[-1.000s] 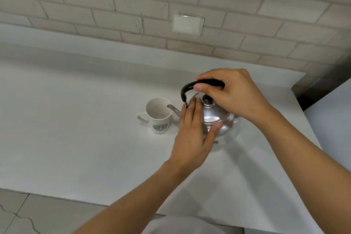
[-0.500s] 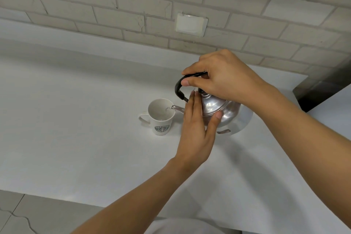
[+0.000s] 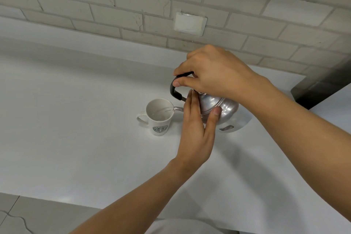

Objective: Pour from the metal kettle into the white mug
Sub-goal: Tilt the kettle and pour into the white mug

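Note:
The metal kettle (image 3: 226, 109) is tilted to the left above the white counter (image 3: 76, 129), its spout over the rim of the white mug (image 3: 158, 118). A thin stream of clear water runs from the spout into the mug. My right hand (image 3: 214, 74) is closed around the kettle's black handle. My left hand (image 3: 197, 129) lies flat against the kettle's lid and near side, fingers straight, thumb on the body. The mug stands upright with a green logo facing me and its handle to the left.
A brick wall runs behind the counter, with a white blank plate (image 3: 190, 23) above the kettle. The counter's front edge (image 3: 57, 201) is near me, tiled floor below. At the right, a dark gap (image 3: 313, 91) separates a second white surface.
The kettle has been lifted off the counter and tipped further left, so its spout now reaches over the mug and water flows. Both hands moved up and left with it.

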Demonstrator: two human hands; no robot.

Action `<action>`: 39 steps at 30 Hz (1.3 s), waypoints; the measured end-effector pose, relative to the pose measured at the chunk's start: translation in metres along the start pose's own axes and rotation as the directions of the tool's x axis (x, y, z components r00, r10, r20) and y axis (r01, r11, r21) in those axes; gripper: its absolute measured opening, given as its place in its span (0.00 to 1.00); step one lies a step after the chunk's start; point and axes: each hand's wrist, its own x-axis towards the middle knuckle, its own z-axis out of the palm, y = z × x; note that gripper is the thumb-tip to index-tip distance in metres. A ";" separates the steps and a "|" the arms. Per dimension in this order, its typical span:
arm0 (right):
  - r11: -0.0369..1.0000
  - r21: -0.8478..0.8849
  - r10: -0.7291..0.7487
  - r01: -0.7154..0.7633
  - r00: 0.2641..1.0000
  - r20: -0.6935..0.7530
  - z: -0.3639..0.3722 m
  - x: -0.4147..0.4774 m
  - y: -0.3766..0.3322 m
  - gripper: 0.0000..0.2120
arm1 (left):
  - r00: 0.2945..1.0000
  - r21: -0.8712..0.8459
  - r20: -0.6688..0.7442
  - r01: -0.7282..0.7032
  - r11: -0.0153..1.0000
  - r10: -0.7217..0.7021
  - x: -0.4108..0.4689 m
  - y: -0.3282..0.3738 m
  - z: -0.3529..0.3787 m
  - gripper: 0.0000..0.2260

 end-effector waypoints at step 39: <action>0.960 -0.277 -0.045 0.052 0.999 0.030 -0.019 0.015 -0.025 0.18 | 0.999 -0.094 -0.049 0.002 0.996 -0.007 -0.004 0.022 -0.002 0.24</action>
